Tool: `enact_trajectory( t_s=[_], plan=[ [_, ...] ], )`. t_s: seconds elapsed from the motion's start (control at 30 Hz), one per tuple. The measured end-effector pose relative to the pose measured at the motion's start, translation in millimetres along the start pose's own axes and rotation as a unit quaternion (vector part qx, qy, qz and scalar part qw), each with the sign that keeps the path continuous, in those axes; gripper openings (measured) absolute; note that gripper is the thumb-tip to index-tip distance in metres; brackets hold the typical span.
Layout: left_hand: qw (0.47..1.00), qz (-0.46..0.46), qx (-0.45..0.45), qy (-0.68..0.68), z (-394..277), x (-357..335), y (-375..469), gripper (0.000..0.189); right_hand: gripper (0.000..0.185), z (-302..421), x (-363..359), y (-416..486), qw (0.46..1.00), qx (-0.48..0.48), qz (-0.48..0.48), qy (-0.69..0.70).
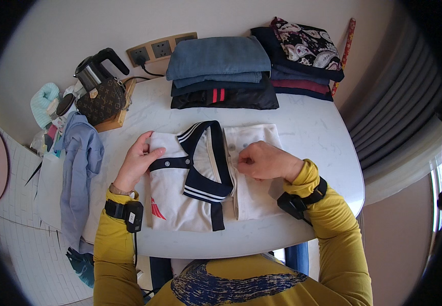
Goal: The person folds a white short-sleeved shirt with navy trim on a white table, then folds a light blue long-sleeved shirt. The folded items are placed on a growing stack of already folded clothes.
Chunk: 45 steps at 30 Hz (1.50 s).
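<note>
A folded white polo shirt [175, 218] with a navy, white-striped collar and a red print lies in front of me, collar towards the right. My left hand [138, 158] holds the shirt's left edge, thumb on top above the buttoned navy placket and fingers partly hidden. Just right of the collar lies a folded off-white garment [255, 202] with round buttons near its upper part. My right hand [263, 160] rests curled on this garment, its fingertips bent under; whether they pinch cloth cannot be told.
Folded denim and dark clothes [219, 57] are stacked at the back, beside another pile topped with a paisley cloth [307, 46]. A patterned brown bag [104, 101] and an electric kettle [91, 70] stand back left. A light blue garment [77, 168] hangs over the table's left side.
</note>
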<state>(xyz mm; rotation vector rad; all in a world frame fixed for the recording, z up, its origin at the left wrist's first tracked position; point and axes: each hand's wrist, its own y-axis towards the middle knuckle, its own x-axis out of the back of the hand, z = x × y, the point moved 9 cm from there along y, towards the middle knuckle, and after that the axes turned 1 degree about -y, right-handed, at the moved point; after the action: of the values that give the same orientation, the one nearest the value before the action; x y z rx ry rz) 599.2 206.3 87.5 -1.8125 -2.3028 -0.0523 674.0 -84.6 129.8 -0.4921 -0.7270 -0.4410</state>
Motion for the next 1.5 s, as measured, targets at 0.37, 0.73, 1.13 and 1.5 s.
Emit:
enact_trajectory(
  t_s=[0.37,0.73,1.13,1.5],
  plan=[
    [1.0,-0.009,-0.016,-0.022,-1.2,-0.6,-1.2,0.066,0.019,-8.4,3.6,-2.1,0.99,-0.027,0.008,0.141],
    [0.988,-0.08,-0.07,-0.11,-4.4,22.5,3.1,0.06,0.012,-16.6,5.3,5.3,0.975,0.009,-0.034,0.218],
    [0.981,-0.114,-0.013,-0.155,11.0,44.8,7.8,0.053,0.006,-32.2,-3.2,18.4,0.917,-0.013,-0.077,0.392],
    [0.993,-0.034,0.041,-0.107,5.6,53.4,-0.6,0.036,0.044,-14.1,-4.4,16.5,0.935,0.073,-0.031,0.345]
  ],
)
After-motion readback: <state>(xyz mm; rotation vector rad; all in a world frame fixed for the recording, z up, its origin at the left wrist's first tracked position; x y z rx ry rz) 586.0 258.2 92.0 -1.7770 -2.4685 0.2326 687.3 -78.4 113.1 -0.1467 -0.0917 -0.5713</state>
